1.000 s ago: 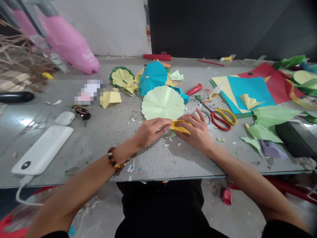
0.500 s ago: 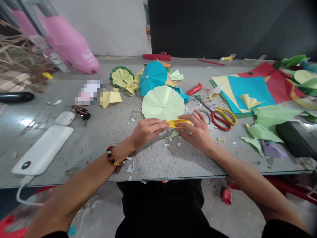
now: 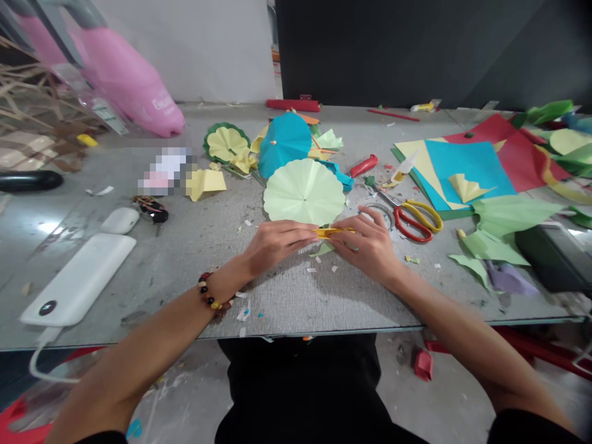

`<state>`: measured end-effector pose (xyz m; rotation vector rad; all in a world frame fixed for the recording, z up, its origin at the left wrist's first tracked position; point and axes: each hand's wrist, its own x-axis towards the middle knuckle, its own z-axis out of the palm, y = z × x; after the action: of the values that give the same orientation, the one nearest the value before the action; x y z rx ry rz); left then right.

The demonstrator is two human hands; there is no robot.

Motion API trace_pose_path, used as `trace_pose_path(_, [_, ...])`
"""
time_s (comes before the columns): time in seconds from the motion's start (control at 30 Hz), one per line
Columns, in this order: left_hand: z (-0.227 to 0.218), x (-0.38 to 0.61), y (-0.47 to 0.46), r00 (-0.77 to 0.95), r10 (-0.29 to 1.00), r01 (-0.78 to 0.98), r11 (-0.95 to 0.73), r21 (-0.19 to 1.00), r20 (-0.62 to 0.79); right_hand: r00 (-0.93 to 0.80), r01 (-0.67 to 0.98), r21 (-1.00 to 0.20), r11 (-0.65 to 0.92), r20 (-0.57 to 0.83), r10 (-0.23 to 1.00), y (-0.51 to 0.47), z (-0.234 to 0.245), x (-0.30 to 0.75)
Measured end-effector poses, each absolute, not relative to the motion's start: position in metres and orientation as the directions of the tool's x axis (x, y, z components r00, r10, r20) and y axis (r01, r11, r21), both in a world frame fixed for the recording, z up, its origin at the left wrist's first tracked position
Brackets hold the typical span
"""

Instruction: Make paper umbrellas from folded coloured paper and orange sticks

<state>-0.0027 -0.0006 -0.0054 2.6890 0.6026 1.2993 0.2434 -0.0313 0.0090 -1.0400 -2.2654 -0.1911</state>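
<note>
A narrow folded strip of yellow paper (image 3: 325,234) is held level between my two hands, low over the table. My left hand (image 3: 279,243) pinches its left end with the fingers together. At the other end, my right hand (image 3: 366,245) grips it between thumb and fingers, hiding part of the strip. Just beyond my fingertips lies a pale green scalloped paper disc (image 3: 304,192), creased outward from its centre. Behind that disc leans a blue paper umbrella (image 3: 287,145). A scrap of light green paper (image 3: 322,249) is below the strip.
Scissors (image 3: 414,220) with red and yellow handles and a glue bottle (image 3: 401,171) lie to the right. Farther right are coloured paper sheets (image 3: 467,163). On the left are a white power bank (image 3: 83,280), keys (image 3: 155,211) and a pink spray bottle (image 3: 134,74).
The yellow paper has become narrower between my fingers, folded or pressed flatter. My right fingers have closed down a little over it. Both hands stay in nearly the same place.
</note>
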Motion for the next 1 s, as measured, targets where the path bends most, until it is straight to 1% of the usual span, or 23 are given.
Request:
trace_pose_path(0.17, [-0.0044, -0.0017, -0.0006, 0.536, 0.363, 0.339, -0.919, 0.199, 0.762, -0.494, 0.719, -0.125, 0.684, 0.600, 0.629, -0.0314, 0.0081, 0.2432])
trace_pose_path(0.3, [-0.0024, -0.0010, -0.0011, 0.522, 0.337, 0.334, -0.926, 0.176, 0.784, -0.512, 0.691, -0.106, 0.715, 0.626, 0.588, -0.0318, 0.0064, 0.2433])
trace_pose_path(0.37, [-0.0015, -0.0006, -0.0015, 0.513, 0.353, 0.323, -0.924, 0.205, 0.783, -0.518, 0.680, -0.098, 0.726, 0.636, 0.571, -0.0320, 0.0060, 0.2435])
trace_pose_path(0.53, [0.0000, 0.0012, -0.0021, 0.480, 0.423, 0.282, -0.904, 0.321, 0.768, -0.521, 0.665, -0.092, 0.741, 0.655, 0.548, -0.0327, 0.0067, 0.2436])
trace_pose_path(0.73, [0.0008, 0.0025, -0.0026, 0.472, 0.507, 0.239, -0.861, 0.448, 0.722, -0.516, 0.659, -0.112, 0.743, 0.652, 0.556, -0.0354, 0.0105, 0.2416])
trace_pose_path(0.87, [0.0003, 0.0025, -0.0039, 0.477, 0.520, 0.239, -0.853, 0.464, 0.709, -0.484, 0.665, -0.114, 0.738, 0.687, 0.542, -0.0354, 0.0119, 0.2417])
trace_pose_path(1.0, [-0.0013, 0.0021, -0.0044, 0.399, 0.555, 0.326, -0.830, 0.453, 0.730, -0.406, 0.692, -0.144, 0.708, 0.733, 0.546, -0.0359, 0.0119, 0.2417])
